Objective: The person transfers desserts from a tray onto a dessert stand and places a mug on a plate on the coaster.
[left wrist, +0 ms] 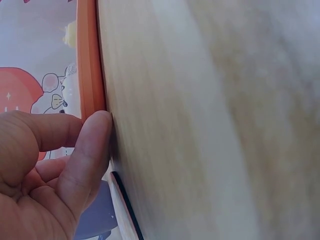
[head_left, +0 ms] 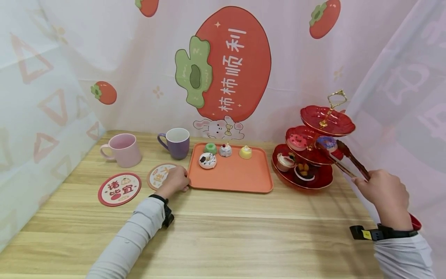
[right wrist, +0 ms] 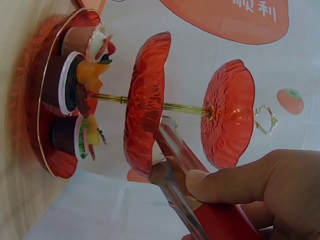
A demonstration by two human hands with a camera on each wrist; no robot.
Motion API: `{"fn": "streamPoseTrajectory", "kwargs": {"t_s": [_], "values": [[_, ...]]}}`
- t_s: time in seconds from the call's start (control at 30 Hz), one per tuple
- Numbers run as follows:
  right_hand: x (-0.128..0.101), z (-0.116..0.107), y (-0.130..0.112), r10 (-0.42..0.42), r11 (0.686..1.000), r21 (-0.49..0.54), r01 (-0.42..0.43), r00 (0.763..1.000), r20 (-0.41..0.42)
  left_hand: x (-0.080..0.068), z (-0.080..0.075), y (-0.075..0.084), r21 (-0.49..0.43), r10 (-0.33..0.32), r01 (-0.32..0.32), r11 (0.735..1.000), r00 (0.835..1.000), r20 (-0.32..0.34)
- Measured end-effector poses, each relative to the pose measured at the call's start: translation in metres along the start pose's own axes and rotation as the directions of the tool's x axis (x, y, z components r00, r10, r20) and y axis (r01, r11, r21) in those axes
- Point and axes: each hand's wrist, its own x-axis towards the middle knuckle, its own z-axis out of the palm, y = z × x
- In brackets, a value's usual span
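Purple doughnut (head_left: 328, 143), one of two on middle tier (head_left: 310, 155) of stand (head_left: 308, 117), was flanked by tongs (head_left: 357, 163) gripped in fingers of right hand (head_left: 387, 193); tray (head_left: 237, 172) bearing four sweets (head_left: 207, 161) was pinched by fingers of left hand (head_left: 175, 179).

pale wood-grain counter (head_left: 244, 232), white cloth backdrop (head_left: 139, 46) behind, large printed red persimmon (head_left: 244, 73) with white lettering, cartoon rabbit (head_left: 218, 128) beneath, left curtain (head_left: 26, 104) with faint triangles, right curtain (head_left: 414, 100)
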Motion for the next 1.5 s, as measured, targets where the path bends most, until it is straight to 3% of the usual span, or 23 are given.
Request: {"fn": "streamPoseTrajectory", "kwargs": {"t_s": [0.3, 1.1, 1.5], "values": [[-0.001, 0.001, -0.001, 0.034, 0.999, 0.008, -0.034, 0.999, 0.024, -0.001, 0.0, 0.0, 0.001, 0.003, -0.003, 1.0, 1.0, -0.002], [-0.006, 0.007, -0.002, 0.006, 1.0, 0.019, -0.006, 1.0, -0.018, -0.003, -0.001, 0.002, -0.007, -0.009, 0.009, 1.0, 1.0, 0.004], [-0.021, 0.003, -0.008, 0.017, 0.999, 0.034, -0.015, 0.999, -0.047, -0.003, -0.001, 0.002, -0.003, 0.001, -0.001, 1.0, 1.0, -0.001]]}}
